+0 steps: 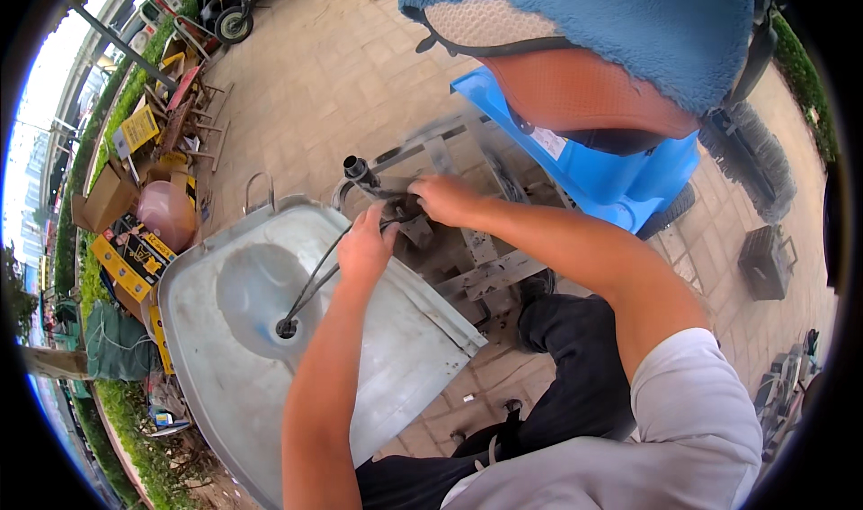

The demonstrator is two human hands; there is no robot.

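Note:
A grey metal panel (pixel 404 357) with a round dished recess lies in front of me to the left. Black cables (pixel 310 292) come up through a hole in the recess and run to my hands. My left hand (pixel 363 247) is closed on these cables above the panel's far edge. Beside it, my right hand (pixel 447 202) pinches the dark cable bundle by the frame; its fingertips are partly hidden. A short black upright tube (pixel 357 168) rises from the worn metal frame (pixel 499 274) just beyond both hands.
A seat with a blue fluffy cover (pixel 611 15) and blue bodywork (pixel 584 173) stand at far right. A black crate (pixel 765 263) sits on the paving, right. Cardboard boxes (pixel 135 256) and a pink round object (pixel 167 213) lie at left. A wheeled vehicle (pixel 234 24) stands far back.

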